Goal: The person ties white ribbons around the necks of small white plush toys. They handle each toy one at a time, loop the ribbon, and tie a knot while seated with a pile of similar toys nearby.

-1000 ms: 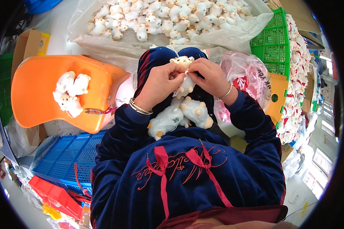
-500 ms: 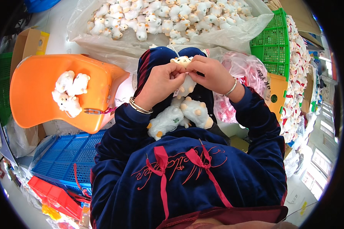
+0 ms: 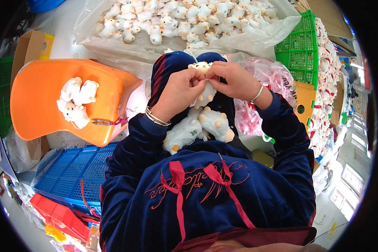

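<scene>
A small white plush animal toy [image 3: 204, 95] with a cream head and a white hanging loop lies between my knees. My left hand [image 3: 181, 91] and my right hand [image 3: 234, 80] meet at its neck, both with thumb and forefinger pinched together. The fingertips almost touch; any thread or other fine thing between them is too small to make out. Against my belly, on my lap, rest more white plush toys, one [image 3: 183, 133] with a green patch and another [image 3: 216, 124] with its tan feet showing. Neither hand touches these.
On my left an orange chair [image 3: 33, 101] bears several plush toys and small thread snips [image 3: 101, 122]. Ahead, a clear plastic sheet [image 3: 88, 40] holds a heap of them. Blue [image 3: 71, 172] and green [image 3: 297, 50] crates flank me; a pink-white plastic bag [image 3: 266, 69] lies right.
Both wrists have shifted slightly to the right and my right forearm has turned a little. The fingers stay pinched at the toy's neck; the toys have not moved.
</scene>
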A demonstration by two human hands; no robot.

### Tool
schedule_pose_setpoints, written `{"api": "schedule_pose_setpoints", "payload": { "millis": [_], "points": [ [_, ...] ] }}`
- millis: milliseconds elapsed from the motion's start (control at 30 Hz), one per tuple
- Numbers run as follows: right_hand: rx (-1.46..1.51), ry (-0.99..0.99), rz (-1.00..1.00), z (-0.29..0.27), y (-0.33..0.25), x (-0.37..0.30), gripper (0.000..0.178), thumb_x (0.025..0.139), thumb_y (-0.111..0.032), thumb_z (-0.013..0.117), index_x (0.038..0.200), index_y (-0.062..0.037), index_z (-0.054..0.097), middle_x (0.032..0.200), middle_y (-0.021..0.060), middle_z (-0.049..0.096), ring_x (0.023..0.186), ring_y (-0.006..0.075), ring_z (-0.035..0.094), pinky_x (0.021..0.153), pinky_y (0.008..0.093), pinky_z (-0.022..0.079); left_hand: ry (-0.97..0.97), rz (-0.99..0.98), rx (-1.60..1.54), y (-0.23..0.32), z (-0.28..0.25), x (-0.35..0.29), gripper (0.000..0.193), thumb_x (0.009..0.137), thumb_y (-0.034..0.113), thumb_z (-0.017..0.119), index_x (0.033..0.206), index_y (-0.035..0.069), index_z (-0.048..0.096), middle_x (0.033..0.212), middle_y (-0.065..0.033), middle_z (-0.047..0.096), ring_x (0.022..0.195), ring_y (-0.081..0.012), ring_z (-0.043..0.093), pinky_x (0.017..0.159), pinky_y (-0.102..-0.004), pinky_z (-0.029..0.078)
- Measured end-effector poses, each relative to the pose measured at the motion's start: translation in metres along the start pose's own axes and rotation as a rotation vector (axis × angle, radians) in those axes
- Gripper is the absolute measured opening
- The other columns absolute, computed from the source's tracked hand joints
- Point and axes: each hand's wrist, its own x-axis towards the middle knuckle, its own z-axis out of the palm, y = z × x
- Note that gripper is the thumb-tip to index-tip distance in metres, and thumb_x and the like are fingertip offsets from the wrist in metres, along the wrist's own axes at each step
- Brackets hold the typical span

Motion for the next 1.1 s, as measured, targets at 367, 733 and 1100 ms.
{"api": "schedule_pose_setpoints", "payload": {
  "millis": [367,733,1100],
  "points": [
    [0.080,-0.007,0.157,0.001,-0.001,0.000,0.013,0.085,-0.012,0.072,0.090,-0.0022,0.066,0.082,0.0114,0.066,0.073,0.0277,0.064,0.067,0.0354,0.051,0.004,0.035,0.000,0.002,-0.002,-0.002,0.012,0.094,0.010,0.069,0.098,-0.001,0.069,0.078,0.0023,0.066,0.067,-0.0017,0.053,0.058,-0.0210,0.045],
    [-0.297,0.340,-0.099,0.034,-0.001,-0.007,0.015,0.079,-0.007,0.071,0.083,-0.0060,0.056,0.078,0.0092,0.060,0.070,0.0316,0.063,0.060,0.0415,0.051,0.040,0.083,0.031,-0.003,0.000,-0.004,0.012,0.094,0.010,0.070,0.098,-0.001,0.068,0.078,0.0029,0.065,0.067,-0.0012,0.052,0.058,-0.0203,0.044],
    [-0.179,0.508,-0.210,0.055,0.016,-0.020,0.026,0.075,0.001,0.076,0.093,-0.0058,0.060,0.087,0.0089,0.064,0.074,0.0279,0.066,0.064,0.0349,0.055,0.007,0.068,0.014,-0.007,-0.001,-0.008,0.013,0.095,0.010,0.070,0.100,-0.002,0.069,0.077,0.0009,0.067,0.066,-0.0015,0.056,0.059,-0.0206,0.046]
  ]
}}
